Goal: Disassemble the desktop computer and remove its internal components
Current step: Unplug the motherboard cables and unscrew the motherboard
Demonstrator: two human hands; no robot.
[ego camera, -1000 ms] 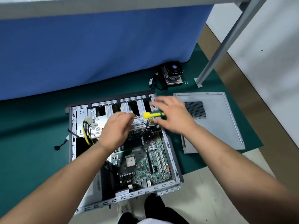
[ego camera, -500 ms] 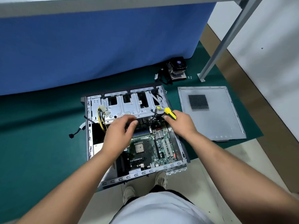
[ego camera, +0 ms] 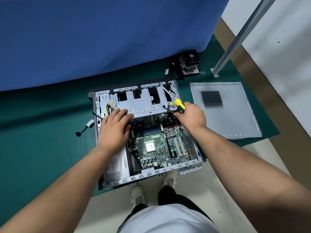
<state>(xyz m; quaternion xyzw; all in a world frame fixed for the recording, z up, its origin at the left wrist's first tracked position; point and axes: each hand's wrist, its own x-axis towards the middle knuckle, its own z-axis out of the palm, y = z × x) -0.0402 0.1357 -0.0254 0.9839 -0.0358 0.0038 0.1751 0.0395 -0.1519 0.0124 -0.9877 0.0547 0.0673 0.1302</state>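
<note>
Shoes (ego camera: 153,187) and dark trousers nearest the camera, on pale floor. Case (ego camera: 146,176) lies open on its side on a green mat (ego camera: 42,132), just beyond the shoes. Board (ego camera: 158,147) sits inside the case, between the two forearms, bare CPU at its centre. Left hand (ego camera: 114,128) lies flat, fingers nearly straight and together, fingertips pressing the near edge of the drive cage (ego camera: 143,103); it grasps nothing. Right hand (ego camera: 191,115) is curled round a yellow screwdriver (ego camera: 179,104), shaft pointing away into the far right corner of the cage. Yellow-and-black cables (ego camera: 110,106) just beyond the left fingertips. Side panel (ego camera: 235,115) flat on the mat, right of the right hand. Cooler (ego camera: 189,63) farther off beyond the right hand, against a blue cloth (ego camera: 101,39).
</note>
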